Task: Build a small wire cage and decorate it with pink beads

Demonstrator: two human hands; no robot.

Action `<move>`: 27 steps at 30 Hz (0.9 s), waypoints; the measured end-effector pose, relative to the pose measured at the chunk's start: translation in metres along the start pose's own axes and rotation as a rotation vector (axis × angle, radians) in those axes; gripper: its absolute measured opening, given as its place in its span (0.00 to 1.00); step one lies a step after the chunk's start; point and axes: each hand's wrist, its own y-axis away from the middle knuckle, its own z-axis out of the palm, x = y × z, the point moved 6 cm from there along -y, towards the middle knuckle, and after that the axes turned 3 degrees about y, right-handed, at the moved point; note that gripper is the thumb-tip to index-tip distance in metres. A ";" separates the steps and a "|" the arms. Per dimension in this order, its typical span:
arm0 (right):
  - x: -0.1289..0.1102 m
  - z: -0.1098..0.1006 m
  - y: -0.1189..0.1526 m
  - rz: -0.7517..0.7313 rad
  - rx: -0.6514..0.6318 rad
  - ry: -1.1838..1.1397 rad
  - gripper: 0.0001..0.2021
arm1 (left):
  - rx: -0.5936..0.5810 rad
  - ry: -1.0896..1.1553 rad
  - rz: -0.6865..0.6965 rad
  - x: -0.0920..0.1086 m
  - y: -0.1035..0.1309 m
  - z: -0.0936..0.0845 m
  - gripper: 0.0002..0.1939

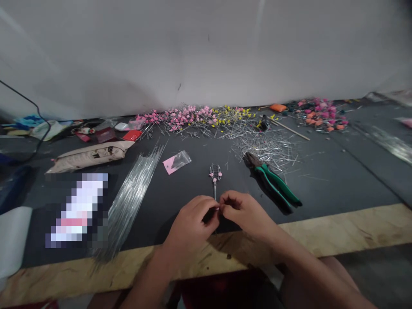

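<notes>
Near the table's front edge, my left hand (198, 216) and my right hand (240, 210) meet at the fingertips. Both are closed in a pinch. A thin wire stem runs up from between them to a small wire cage (214, 171) with pink pieces around its lower part. My left fingers are pinched at the stem's lower end. A tiny pink bit shows between the two hands, and my right thumb and forefinger are closed at it; what exactly they hold is too small to tell.
Green-handled pliers (277, 184) lie right of my hands, a bundle of straight wires (133, 193) left. A pink packet (177, 162) sits ahead. Behind are pink-tipped wires (189, 116), yellow-tipped wires (231, 115) and loose wires (270, 150). A blurred-out bright object (77, 210) lies left.
</notes>
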 end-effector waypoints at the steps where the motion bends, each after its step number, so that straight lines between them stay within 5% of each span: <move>1: 0.000 0.000 0.000 0.010 -0.012 -0.013 0.03 | -0.011 0.002 -0.013 0.000 0.000 0.001 0.07; 6: 0.001 -0.001 -0.003 0.115 -0.103 -0.262 0.05 | 0.023 -0.027 -0.109 -0.013 -0.004 -0.009 0.04; 13: 0.016 -0.009 -0.016 0.173 -0.016 -0.451 0.04 | 0.085 -0.112 -0.273 -0.045 -0.010 -0.031 0.08; 21: 0.013 -0.001 -0.016 0.116 -0.039 -0.409 0.09 | 0.053 0.204 -0.326 -0.037 -0.008 -0.014 0.08; 27: 0.009 0.004 -0.015 0.084 -0.083 -0.293 0.09 | 0.010 0.210 -0.277 -0.027 -0.010 -0.009 0.06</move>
